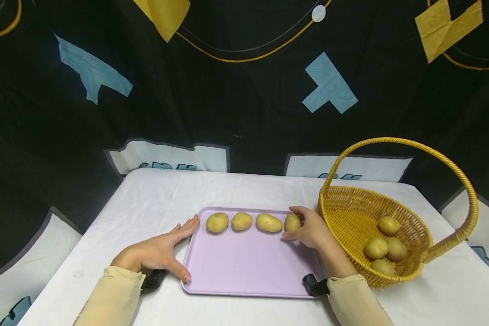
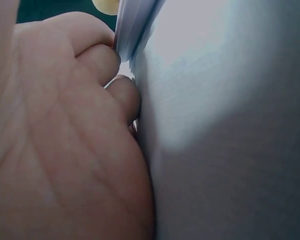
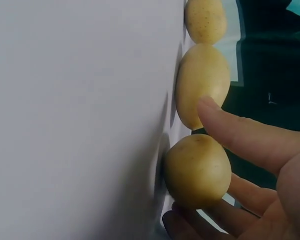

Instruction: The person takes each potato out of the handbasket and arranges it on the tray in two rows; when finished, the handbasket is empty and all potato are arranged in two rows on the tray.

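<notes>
1. A black cloth backdrop (image 1: 248, 117) with pale-blue and gold patches hangs behind a table covered in white cloth (image 1: 167, 194).
2. A shallow, rectangular lilac tray (image 1: 244, 267) lies flat on the table.
3. Three smooth, yellow-skinned potatoes (image 1: 269, 222) sit in a row along its far edge; a fourth, rounded yellow potato (image 1: 292, 223) ends the row at the right.
4. The right hand (image 1: 309, 228) has thumb and fingers around that fourth potato; whether they grip it I cannot tell.
5. The left hand (image 1: 160, 249), well apart from the right, spreads its fingers and thumb against the tray's left edge.
6. Right of the tray stands a golden-yellow woven basket (image 1: 346, 213) with a tall arched handle, holding four more yellow potatoes (image 1: 376, 247).
</notes>
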Demonstrator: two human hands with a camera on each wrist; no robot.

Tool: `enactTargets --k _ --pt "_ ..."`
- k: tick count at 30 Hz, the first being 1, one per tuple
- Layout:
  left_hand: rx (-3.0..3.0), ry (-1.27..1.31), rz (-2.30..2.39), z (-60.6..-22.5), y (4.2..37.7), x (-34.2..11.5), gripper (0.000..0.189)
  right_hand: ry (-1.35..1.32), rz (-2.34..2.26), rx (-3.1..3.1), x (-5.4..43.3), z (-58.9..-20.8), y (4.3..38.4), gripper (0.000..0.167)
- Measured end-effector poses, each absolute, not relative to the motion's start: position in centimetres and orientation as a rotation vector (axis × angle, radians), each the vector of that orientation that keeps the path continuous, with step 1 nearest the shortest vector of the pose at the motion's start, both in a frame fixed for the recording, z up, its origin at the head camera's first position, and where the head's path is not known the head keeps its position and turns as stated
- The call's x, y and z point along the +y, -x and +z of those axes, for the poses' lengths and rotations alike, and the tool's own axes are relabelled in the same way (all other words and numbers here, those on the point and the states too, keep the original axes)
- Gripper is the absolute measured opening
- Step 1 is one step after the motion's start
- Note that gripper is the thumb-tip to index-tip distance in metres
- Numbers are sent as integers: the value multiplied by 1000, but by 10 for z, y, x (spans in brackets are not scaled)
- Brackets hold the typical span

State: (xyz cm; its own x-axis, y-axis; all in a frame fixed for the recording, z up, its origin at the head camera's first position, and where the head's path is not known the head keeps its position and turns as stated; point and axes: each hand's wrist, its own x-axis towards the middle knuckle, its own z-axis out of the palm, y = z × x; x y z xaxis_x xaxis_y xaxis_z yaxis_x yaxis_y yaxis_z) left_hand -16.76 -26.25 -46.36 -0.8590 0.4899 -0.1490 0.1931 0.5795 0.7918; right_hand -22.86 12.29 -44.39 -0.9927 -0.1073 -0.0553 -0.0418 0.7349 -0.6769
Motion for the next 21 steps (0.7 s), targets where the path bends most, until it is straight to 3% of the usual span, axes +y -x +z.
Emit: enactTargets --k 21 --pt "2452 -538 1176 -461 167 -261 138 241 -1159 2819 131 -415 221 85"
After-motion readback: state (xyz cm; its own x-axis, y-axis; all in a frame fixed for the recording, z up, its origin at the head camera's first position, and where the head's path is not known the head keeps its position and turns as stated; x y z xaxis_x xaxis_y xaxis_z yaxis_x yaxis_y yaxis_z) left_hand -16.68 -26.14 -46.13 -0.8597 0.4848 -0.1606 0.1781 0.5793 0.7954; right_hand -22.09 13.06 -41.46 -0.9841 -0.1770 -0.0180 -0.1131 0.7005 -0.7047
